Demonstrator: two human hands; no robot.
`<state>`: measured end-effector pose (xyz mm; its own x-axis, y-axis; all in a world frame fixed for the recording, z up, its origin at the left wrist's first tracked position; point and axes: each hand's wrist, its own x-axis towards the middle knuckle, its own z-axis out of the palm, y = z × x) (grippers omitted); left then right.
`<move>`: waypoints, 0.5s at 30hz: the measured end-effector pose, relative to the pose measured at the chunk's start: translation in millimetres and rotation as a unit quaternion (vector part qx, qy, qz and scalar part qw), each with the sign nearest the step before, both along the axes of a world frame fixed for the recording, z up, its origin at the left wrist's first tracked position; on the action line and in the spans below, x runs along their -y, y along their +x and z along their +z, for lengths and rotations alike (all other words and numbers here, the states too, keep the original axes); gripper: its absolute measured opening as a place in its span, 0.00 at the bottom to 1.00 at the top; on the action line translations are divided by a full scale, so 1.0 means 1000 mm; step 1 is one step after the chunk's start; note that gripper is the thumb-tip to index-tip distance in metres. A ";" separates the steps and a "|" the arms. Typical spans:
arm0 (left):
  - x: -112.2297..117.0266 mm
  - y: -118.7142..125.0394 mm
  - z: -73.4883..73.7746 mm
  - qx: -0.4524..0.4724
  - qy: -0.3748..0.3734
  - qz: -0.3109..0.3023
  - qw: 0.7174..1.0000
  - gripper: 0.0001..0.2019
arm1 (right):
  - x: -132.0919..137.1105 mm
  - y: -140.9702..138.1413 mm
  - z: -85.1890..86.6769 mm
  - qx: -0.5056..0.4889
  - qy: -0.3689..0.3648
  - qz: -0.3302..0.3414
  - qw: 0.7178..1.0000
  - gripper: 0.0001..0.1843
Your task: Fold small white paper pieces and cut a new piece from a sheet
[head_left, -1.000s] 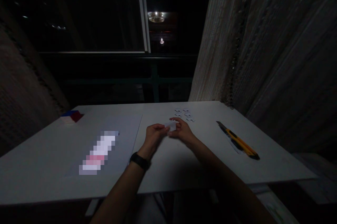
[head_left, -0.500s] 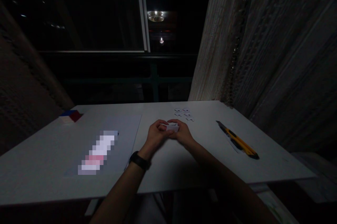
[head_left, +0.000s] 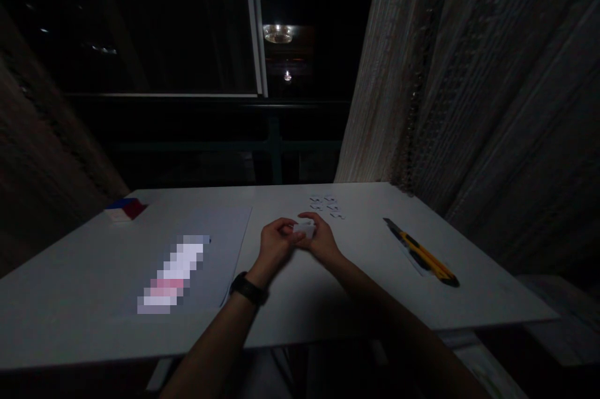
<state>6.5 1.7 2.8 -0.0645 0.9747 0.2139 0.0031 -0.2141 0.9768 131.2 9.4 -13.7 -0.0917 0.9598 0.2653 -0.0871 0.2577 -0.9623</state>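
Note:
A small piece of folded white paper [head_left: 304, 229] is held between both hands above the middle of the white table [head_left: 300, 318]. My left hand [head_left: 277, 241], with a black band on its wrist, pinches the paper from the left. My right hand [head_left: 323, 237] grips it from the right, its fingers curled around the far side. The fingertips partly hide the paper. Just beyond the hands lie several small cut pieces [head_left: 327, 204] with dark marks, set out in a loose cluster.
On the right lies a yellow and black utility knife [head_left: 424, 256], partly over a thin pale strip. To the left is a large paper sheet [head_left: 225, 249] bearing a blurred-out item [head_left: 175, 274]. A blue, red and white cube [head_left: 124, 209] sits at the far left. Curtains [head_left: 375, 74] hang behind.
Both hands keep hold of the paper, which has tilted slightly and moved a little left. The right fingers have shifted on it. The whole view has moved slightly.

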 end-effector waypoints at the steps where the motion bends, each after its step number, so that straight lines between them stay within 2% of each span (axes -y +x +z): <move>1: 0.000 0.000 0.000 -0.003 0.002 0.001 1.000 0.14 | 0.000 0.000 0.000 0.006 0.000 -0.010 1.000 0.31; 6: 0.001 0.002 0.000 -0.001 0.008 -0.013 1.000 0.14 | 0.001 0.001 -0.001 0.046 -0.004 -0.054 0.997 0.26; 11: -0.001 0.000 -0.003 0.003 0.007 -0.010 1.000 0.15 | -0.001 0.000 -0.001 0.025 -0.012 -0.040 0.999 0.22; 15: -0.003 -0.001 -0.005 0.009 0.006 -0.005 1.000 0.15 | -0.002 -0.001 -0.003 -0.015 -0.030 -0.002 0.999 0.26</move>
<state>5.6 4.7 -2.3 -0.0581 0.9725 0.2254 -0.0158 -0.2267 0.9738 130.7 11.2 -16.4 -0.0812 0.9742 0.2104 -0.1161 0.2004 -0.9728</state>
